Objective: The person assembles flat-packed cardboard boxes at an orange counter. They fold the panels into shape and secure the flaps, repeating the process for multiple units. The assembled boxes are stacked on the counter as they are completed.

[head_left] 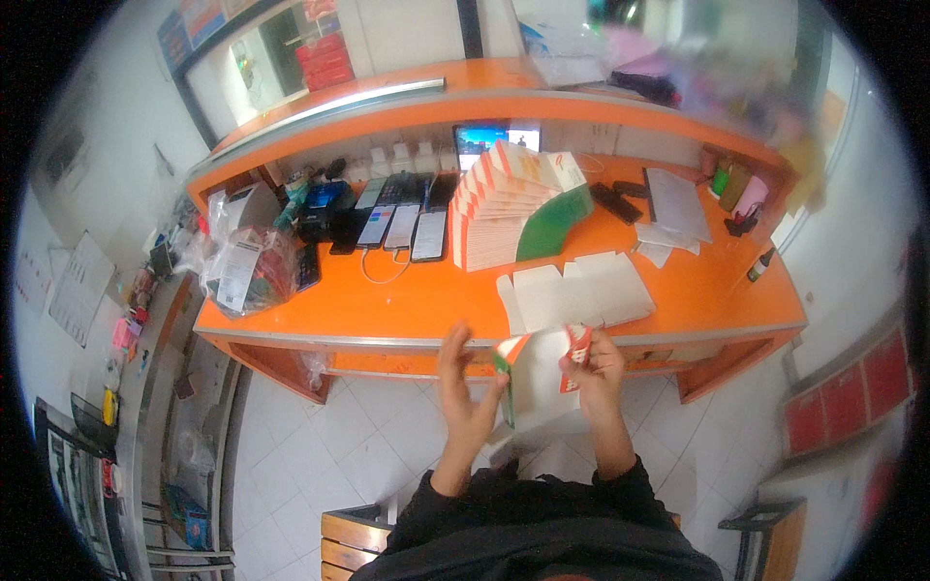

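Just in front of the desk edge I hold a small folding carton [539, 376], partly opened out, its pale inside facing up and its outer panels orange, white and green. My right hand [603, 376] grips the carton's right side, thumb on the orange printed panel. At its left, my left hand [465, 387] has its fingers spread, with the thumb by the green side panel; its fingertips are slightly blurred. On the desk beyond lies an unfolded carton [583, 292], pale side up. Behind that, a fanned stack of flat cartons [494, 223] shows orange, white and green faces.
Several phones [402, 228] with a white cable lie on the orange desk [349, 315], left of the stack. A plastic bag [254, 276] sits at the left end. Papers [676, 205] and a small bottle [760, 265] are on the right. A lit screen [480, 140] stands behind.
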A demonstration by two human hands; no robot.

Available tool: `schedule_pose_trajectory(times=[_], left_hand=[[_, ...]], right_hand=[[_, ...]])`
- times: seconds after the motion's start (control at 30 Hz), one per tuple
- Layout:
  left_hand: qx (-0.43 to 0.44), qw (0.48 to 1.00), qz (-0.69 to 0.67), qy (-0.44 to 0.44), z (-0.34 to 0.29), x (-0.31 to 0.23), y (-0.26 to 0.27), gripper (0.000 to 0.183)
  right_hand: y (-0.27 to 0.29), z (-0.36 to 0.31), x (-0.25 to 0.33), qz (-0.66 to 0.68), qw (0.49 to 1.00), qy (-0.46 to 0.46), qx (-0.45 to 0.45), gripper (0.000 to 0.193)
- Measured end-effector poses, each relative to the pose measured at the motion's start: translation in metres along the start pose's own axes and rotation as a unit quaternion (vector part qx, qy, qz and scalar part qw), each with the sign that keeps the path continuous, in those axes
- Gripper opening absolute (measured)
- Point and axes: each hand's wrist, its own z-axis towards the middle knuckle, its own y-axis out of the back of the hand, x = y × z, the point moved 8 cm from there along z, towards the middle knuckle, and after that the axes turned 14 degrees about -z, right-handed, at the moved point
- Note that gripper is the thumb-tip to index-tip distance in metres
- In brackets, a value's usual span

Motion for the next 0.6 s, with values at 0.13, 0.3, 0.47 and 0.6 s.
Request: schedule_pose_trajectory(times=[0.13, 0.3, 0.47, 0.6], left_hand=[[0.028, 0.940, -0.226, 0.253, -0.006, 0.063, -0.007, 0.017], [0.145, 0.977, -0.032, 0.151, 0.006, 0.063, -0.021, 0.027], [0.308, 0.939, 0.098, 0.119, 0.025, 0.072, -0.028, 0.043], [0.228, 0.955, 0.101, 0.160, 0.027, 0.090, -0.013, 0.029]], right_hand=[[-0.025, -0.005, 0.036, 0.086, 0.987, 0.133, 0.023, 0.031], [0.000, 0.008, 0.021, -0.202, 0.974, 0.046, -0.097, 0.026], [0.061, 0.029, 0.013, 0.099, 0.940, 0.129, -0.299, 0.024], [0.046, 0.028, 0.039, 0.050, 0.925, 0.139, -0.349, 0.045]])
